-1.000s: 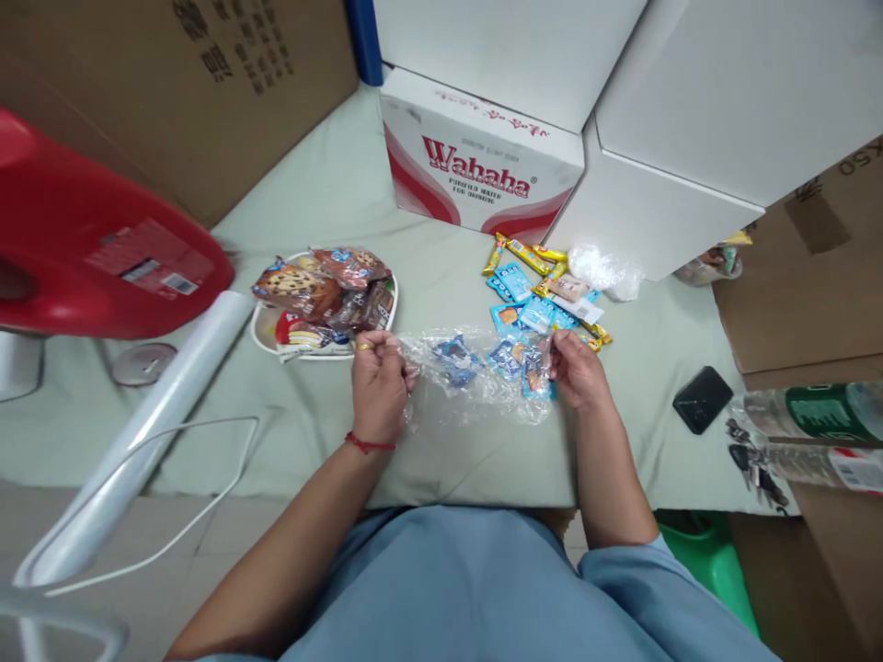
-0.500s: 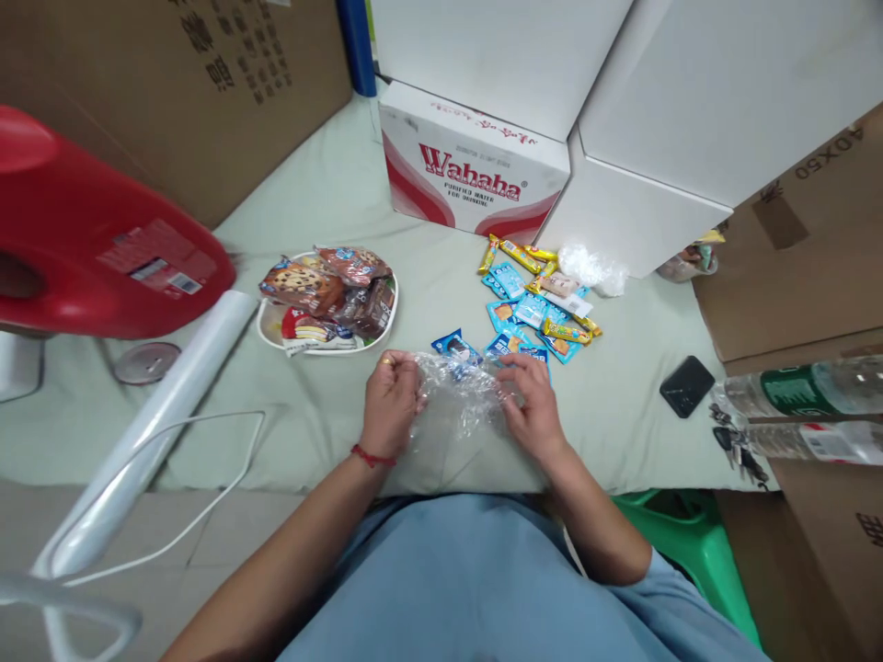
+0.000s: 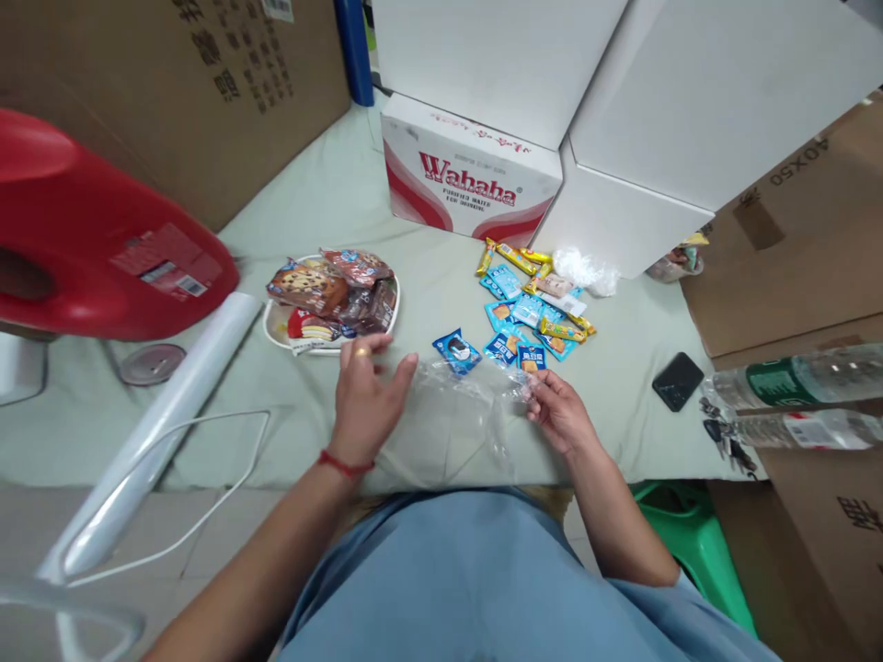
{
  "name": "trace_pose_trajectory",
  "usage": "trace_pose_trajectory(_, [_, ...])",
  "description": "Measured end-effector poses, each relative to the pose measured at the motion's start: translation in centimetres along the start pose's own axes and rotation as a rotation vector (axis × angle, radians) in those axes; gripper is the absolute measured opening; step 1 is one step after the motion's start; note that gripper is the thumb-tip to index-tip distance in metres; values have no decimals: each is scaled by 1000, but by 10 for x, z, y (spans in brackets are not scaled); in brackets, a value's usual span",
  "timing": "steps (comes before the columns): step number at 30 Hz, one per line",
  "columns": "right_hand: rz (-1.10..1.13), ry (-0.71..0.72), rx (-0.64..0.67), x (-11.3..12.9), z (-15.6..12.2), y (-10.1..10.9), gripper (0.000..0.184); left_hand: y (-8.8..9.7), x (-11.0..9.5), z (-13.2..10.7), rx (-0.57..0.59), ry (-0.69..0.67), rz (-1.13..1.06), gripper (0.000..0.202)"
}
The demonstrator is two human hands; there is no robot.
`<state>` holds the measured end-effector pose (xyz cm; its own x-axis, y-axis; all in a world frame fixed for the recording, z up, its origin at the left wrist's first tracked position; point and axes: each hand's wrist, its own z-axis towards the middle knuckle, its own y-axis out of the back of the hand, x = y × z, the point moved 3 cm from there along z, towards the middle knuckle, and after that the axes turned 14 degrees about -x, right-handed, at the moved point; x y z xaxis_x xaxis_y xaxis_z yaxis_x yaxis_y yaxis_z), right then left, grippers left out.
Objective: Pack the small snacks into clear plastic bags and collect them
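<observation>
My right hand (image 3: 560, 411) pinches the edge of a clear plastic bag (image 3: 459, 418), which hangs loosely above the front of the cloth-covered table. Off the bag's left side, my left hand (image 3: 369, 395) has its thumb and fingers apart, with nothing seen in it. Just beyond its fingertips is a white oval tray (image 3: 271, 333) holding several wrapped snacks, among them a chocolate-chip bread pack (image 3: 310, 287). A dark blue snack packet (image 3: 456, 352) lies behind the bag. Further right, blue sachets (image 3: 531, 310) and yellow-wrapped bars (image 3: 517, 257) are heaped together.
A Wahaba-style white and red carton (image 3: 473, 179) stands at the back. Left are a red jug (image 3: 103, 230) and a roll of plastic film (image 3: 158, 423). Crumpled clear plastic (image 3: 586, 272), a black phone (image 3: 678, 381), keys (image 3: 728, 446) and bottles (image 3: 793, 382) lie right.
My left hand has let go of the bag and moved left toward the tray, its fingers spreading. My right hand has shifted slightly right and down with the bag, which now hangs wider.
</observation>
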<state>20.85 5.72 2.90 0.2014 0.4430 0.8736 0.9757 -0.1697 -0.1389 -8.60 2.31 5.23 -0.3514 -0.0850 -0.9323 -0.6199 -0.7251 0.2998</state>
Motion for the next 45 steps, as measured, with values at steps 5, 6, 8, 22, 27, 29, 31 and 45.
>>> trace_pose_trajectory(5, [18,106,-51,-13,-13,-3,38,19,22,-63,425,631,-128,71])
trace_pose_trajectory(6, [4,126,-45,-13,-16,-5,37,18,24,-74,556,775,-160,80])
trace_pose_trajectory(8, [-33,155,-35,-14,-22,-11,36,12,21,-89,715,941,-196,88])
trace_pose_trajectory(22, [163,-161,-5,9,5,28,32,7,18,-63,492,1042,-502,49])
trace_pose_trajectory(27, [180,-259,46,5,12,34,36,13,19,-49,474,1006,-493,51])
trace_pose_trajectory(29, [148,-257,50,6,16,35,37,13,19,-43,518,987,-458,50])
trace_pose_trajectory(31, [93,-235,50,8,21,37,37,13,20,-38,576,966,-402,50])
trace_pose_trajectory(45, [-380,172,-19,7,38,37,43,47,-25,-43,126,-167,183,10])
